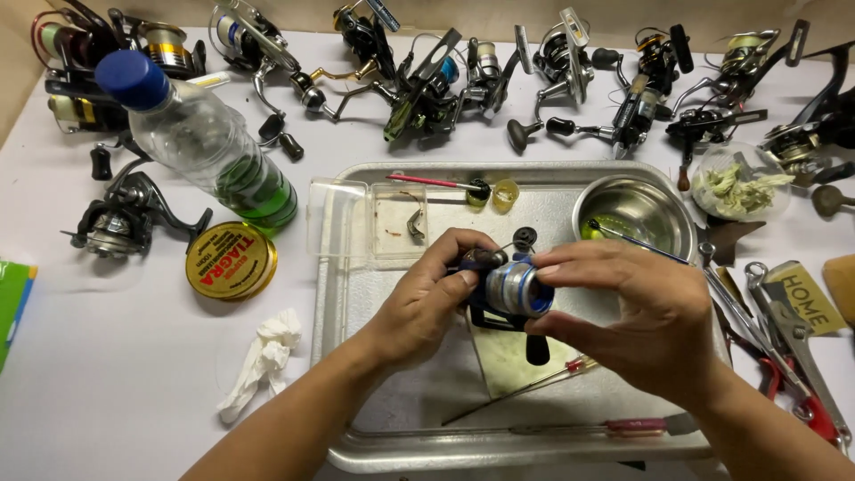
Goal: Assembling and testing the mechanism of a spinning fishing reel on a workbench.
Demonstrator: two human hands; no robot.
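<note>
Above the middle of a metal tray (356,428), a small fishing reel (509,294) with a silver and blue spool, held up between two hands. Left hand (426,303) curled around the dark body of the reel from the left, thumb and fingers pressed together on it near the top. Right hand (646,316) coming from the right, fingers bent, the fingertips (545,270) touching the front of the spool, thumb under it. Under the reel, on the tray floor, a pale cloth (512,361) and, nearer the front rim, a thin tool with a red handle (634,426). In the far right corner of the tray, a steel bowl (634,209). At the far left of the tray, a clear plastic box (367,218), and just behind it a red brush (432,182). Left of the tray, on the white table (107,374), a round yellow tin (232,260), a crumpled tissue (264,356) and a lying plastic bottle (200,142) with a blue cap and green liquid. Along the far edge of the table, a row of other reels (499,76). Right of the tray, pliers and wrenches (788,334) close together.
</note>
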